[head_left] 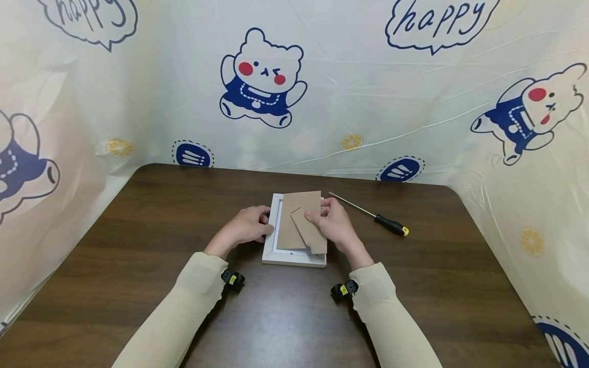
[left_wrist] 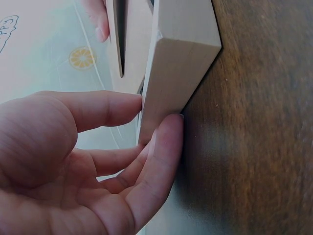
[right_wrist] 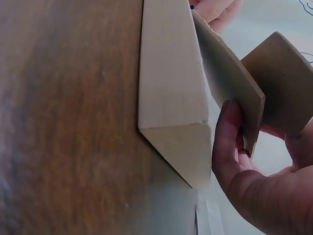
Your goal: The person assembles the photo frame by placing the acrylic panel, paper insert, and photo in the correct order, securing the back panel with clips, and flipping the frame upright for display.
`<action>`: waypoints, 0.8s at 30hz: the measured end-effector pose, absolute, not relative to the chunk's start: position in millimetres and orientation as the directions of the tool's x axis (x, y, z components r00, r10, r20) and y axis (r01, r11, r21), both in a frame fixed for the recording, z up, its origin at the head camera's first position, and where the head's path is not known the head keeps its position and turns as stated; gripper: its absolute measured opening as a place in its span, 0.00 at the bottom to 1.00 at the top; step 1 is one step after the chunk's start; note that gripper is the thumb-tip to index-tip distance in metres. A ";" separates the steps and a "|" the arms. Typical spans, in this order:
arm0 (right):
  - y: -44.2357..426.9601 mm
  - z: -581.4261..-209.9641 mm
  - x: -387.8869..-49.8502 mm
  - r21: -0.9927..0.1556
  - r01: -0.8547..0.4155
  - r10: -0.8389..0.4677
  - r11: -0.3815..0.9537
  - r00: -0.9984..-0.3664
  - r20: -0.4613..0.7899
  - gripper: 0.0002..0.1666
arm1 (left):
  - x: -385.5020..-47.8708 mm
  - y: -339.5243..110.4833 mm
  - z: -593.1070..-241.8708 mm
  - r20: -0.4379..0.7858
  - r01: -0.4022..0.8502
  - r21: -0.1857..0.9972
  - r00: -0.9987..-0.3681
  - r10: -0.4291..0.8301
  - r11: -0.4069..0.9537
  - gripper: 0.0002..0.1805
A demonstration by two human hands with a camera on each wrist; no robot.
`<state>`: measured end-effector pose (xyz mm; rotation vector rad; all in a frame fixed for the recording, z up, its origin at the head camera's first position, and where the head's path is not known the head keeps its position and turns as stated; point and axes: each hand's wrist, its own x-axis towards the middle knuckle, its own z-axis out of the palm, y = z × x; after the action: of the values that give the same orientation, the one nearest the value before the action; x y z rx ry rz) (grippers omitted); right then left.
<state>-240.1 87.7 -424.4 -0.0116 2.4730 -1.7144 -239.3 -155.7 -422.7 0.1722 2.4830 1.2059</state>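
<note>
A white picture frame (head_left: 292, 259) lies face down on the dark wooden table, its backing board (head_left: 290, 225) lifted off it at a tilt. From the board's back an easel flap (head_left: 310, 235) stands out. My left hand (head_left: 246, 225) holds the frame's left side, thumb at the upper edge and fingers against the outer side, as the left wrist view shows. With fingers beneath and thumb above, my right hand (head_left: 338, 222) grips the brown board by its right edge. In the right wrist view, the board (right_wrist: 230, 73) slants above the frame (right_wrist: 173, 73).
To the right of the frame lies a screwdriver (head_left: 391, 225) with a black and yellow handle, its tip pointing toward the frame. The table (head_left: 138, 286) ends at a light printed curtain (head_left: 322, 143) along the back and sides.
</note>
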 end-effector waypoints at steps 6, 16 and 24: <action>86.4 -426.0 -240.5 -0.931 0.081 -0.083 0.357 -0.990 -0.118 0.30 | -239.2 -154.8 -421.6 -0.279 -0.051 0.774 -0.922 0.268 0.631 0.34; 84.9 -425.6 -238.8 -0.903 0.089 -0.077 0.420 -0.988 -0.133 0.31 | -238.9 -155.1 -421.8 -0.279 -0.059 0.783 -0.923 0.265 0.619 0.34; 85.4 -424.2 -236.7 -0.837 0.034 -0.060 0.546 -0.995 -0.079 0.33 | -238.2 -154.9 -420.8 -0.284 -0.052 0.768 -0.921 0.266 0.639 0.34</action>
<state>-236.7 85.4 -424.2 -0.0226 2.6747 -1.4516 -238.2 -154.9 -420.8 0.1700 2.4896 1.1828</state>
